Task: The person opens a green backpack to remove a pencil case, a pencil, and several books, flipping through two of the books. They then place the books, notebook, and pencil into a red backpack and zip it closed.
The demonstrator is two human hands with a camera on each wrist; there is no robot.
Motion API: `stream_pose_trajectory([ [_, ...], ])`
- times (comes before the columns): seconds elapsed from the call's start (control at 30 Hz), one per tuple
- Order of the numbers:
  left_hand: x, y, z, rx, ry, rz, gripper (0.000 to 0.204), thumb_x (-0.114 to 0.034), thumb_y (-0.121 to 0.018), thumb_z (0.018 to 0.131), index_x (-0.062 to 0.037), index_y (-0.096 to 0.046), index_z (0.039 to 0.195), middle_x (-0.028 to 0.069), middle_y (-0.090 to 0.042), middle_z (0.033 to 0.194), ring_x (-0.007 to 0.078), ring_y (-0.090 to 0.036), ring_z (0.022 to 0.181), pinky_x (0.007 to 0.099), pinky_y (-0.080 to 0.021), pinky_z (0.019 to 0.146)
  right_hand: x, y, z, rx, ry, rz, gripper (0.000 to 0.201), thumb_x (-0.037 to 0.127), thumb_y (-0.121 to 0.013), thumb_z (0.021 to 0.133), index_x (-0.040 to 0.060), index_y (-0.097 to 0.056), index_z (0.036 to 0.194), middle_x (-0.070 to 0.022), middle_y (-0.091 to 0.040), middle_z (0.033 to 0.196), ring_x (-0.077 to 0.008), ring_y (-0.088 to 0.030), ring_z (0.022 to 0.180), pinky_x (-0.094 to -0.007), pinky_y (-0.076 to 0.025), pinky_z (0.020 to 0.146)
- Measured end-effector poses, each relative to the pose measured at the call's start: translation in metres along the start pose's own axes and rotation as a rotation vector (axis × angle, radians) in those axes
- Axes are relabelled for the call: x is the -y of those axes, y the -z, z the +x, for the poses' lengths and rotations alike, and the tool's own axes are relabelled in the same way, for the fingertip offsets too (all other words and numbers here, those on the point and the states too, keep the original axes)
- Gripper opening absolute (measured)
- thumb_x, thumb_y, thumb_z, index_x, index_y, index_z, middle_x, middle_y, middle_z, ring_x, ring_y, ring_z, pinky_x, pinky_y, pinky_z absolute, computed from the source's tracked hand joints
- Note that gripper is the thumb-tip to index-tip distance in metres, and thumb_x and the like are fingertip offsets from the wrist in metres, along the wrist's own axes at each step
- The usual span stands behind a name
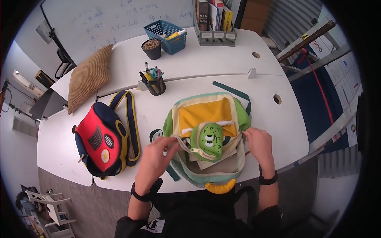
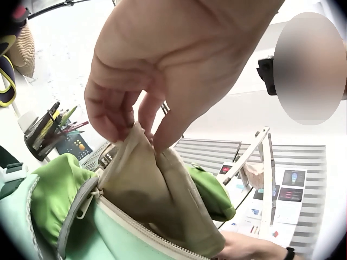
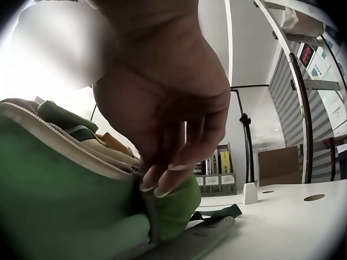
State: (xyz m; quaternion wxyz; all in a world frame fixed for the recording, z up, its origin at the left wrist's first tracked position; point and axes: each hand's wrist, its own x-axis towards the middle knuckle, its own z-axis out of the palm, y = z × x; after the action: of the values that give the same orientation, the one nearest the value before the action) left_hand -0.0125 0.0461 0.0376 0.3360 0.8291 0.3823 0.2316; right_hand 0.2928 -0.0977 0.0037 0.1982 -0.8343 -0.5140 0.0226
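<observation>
A mint, green and yellow backpack (image 1: 240, 158) lies on the table with its zipped mouth spread wide toward the person. My left hand (image 1: 158, 156) pinches the beige lining edge at the left of the mouth; in the left wrist view thumb and fingertips (image 2: 161, 138) draw that cloth (image 2: 141, 184) up into a peak. On the opposite side my right hand (image 1: 260, 144) grips the bag's edge near the end of the zipper (image 3: 70, 142). Across the mouth lies a green pouch with a cartoon face (image 1: 214, 146). Beige flat items show inside, beneath it.
A red and navy car-shaped backpack (image 1: 94, 139) stands at the left. Behind are a black pen cup (image 1: 155, 86), a brown cushion (image 1: 89, 77), a potted plant (image 1: 152, 50), a blue basket (image 1: 174, 44) and a grey book rack (image 1: 216, 39). A ladder (image 1: 305, 37) stands right.
</observation>
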Motion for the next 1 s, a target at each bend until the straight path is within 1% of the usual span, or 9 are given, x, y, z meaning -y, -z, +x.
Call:
stream_pose_trajectory([
  [0.03,0.000,0.001,-0.001,0.086,-0.038,0.035,0.024,-0.015,-0.074,0.088,-0.0045,-0.071,0.109,0.0134,-0.068,0.090,0.0270,-0.068,0.078,0.0357,-0.053,0.068,0.001,-0.001,0.000,-0.028,-0.045,0.039,0.018,0.021,-0.063,0.092,0.0064,-0.067,0.082,-0.0155,-0.068,0.077,-0.0394,-0.065,0.072,-0.0466,-0.050,0.062],
  [0.1,-0.003,0.005,-0.006,0.201,-0.112,0.182,0.025,-0.020,-0.074,0.088,-0.0073,-0.071,0.109,0.0128,-0.067,0.089,0.0295,-0.067,0.079,0.0380,-0.053,0.069,0.002,0.000,0.000,-0.085,-0.135,0.113,0.017,0.020,-0.063,0.092,0.0062,-0.068,0.084,-0.0152,-0.069,0.078,-0.0390,-0.065,0.072,-0.0456,-0.051,0.063],
  [0.3,0.008,0.015,-0.020,0.343,-0.200,0.304,0.026,-0.027,-0.072,0.089,-0.0126,-0.071,0.110,0.0121,-0.065,0.085,0.0328,-0.065,0.079,0.0407,-0.053,0.071,-0.022,-0.005,-0.039,0.106,-0.338,0.047,0.018,0.018,-0.065,0.089,0.0054,-0.067,0.102,-0.0168,-0.069,0.082,-0.0402,-0.066,0.081,-0.0459,-0.051,0.071],
  [0.43,0.002,0.014,-0.021,0.422,-0.224,0.293,0.032,-0.025,-0.071,0.089,-0.0094,-0.065,0.116,0.0129,-0.066,0.087,0.0331,-0.066,0.081,0.0406,-0.053,0.071,-0.032,-0.014,-0.072,0.240,-0.190,0.086,0.024,0.009,-0.063,0.084,0.0045,-0.064,0.107,-0.0204,-0.065,0.088,-0.0419,-0.063,0.088,-0.0493,-0.050,0.076],
  [0.53,-0.007,0.001,-0.016,0.420,-0.159,0.101,0.045,-0.025,-0.072,0.089,-0.0043,-0.055,0.125,0.0135,-0.067,0.087,0.0342,-0.068,0.084,0.0402,-0.054,0.072,-0.030,-0.023,-0.082,0.244,-0.135,0.097,0.024,0.003,-0.061,0.082,0.0038,-0.062,0.106,-0.0214,-0.061,0.090,-0.0433,-0.061,0.088,-0.0514,-0.049,0.077],
  [0.63,-0.020,-0.009,-0.014,0.386,-0.129,0.064,0.057,-0.025,-0.074,0.088,0.0001,-0.045,0.132,0.0164,-0.067,0.100,0.0343,-0.068,0.092,0.0396,-0.055,0.075,-0.032,-0.033,-0.085,0.203,-0.112,0.071,0.022,-0.001,-0.059,0.081,0.0023,-0.062,0.103,-0.0214,-0.059,0.090,-0.0444,-0.060,0.088,-0.0513,-0.049,0.077],
  [0.73,-0.016,-0.020,-0.005,0.238,-0.274,0.049,0.059,-0.024,-0.075,0.088,0.0002,-0.045,0.133,0.0189,-0.062,0.120,0.0332,-0.066,0.100,0.0400,-0.055,0.081,-0.027,-0.030,-0.083,0.192,-0.135,0.063,0.021,-0.005,-0.059,0.080,-0.0003,-0.062,0.100,-0.0208,-0.057,0.090,-0.0446,-0.059,0.088,-0.0493,-0.049,0.078],
  [0.8,-0.015,-0.013,0.005,0.294,-0.280,-0.011,0.062,-0.022,-0.074,0.089,0.0002,-0.043,0.137,0.0192,-0.057,0.129,0.0327,-0.066,0.103,0.0402,-0.054,0.085,-0.025,-0.027,-0.086,0.210,-0.178,0.078,0.017,-0.004,-0.059,0.080,-0.0018,-0.063,0.097,-0.0200,-0.056,0.090,-0.0439,-0.057,0.090,-0.0488,-0.049,0.079],
  [1.0,-0.001,-0.013,0.021,0.349,-0.417,0.021,0.076,-0.019,-0.073,0.089,-0.0013,-0.032,0.151,0.0181,-0.050,0.140,0.0334,-0.058,0.116,0.0408,-0.048,0.100,-0.066,-0.037,-0.110,0.258,0.099,-0.027,0.013,0.003,-0.068,0.079,-0.0035,-0.062,0.090,-0.0182,-0.059,0.087,-0.0397,-0.056,0.094,-0.0455,-0.048,0.078],
])
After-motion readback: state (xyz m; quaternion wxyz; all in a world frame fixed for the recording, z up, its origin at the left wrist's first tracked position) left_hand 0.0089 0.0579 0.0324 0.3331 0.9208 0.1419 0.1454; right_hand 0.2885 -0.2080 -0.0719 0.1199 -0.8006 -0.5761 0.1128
